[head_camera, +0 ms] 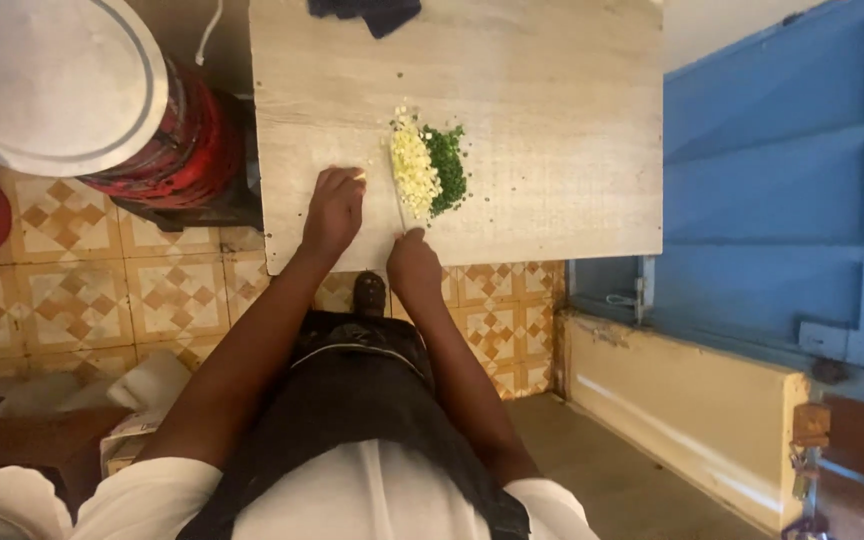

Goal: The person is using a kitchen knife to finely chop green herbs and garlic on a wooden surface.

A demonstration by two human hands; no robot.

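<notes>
A dark cloth (367, 12) lies at the far edge of the pale wooden surface (552, 100), and a red pot with a round metal lid (52, 80) stands to the left over patterned floor tiles (72, 300). A blue door (782, 180) is at the right. Mid-surface sits a pile of chopped pale and green vegetables (427, 170). The right hand (412, 265) is closed around a knife (399, 205) beside the pile; the left hand (332, 210) rests curled, fingertips down.
</notes>
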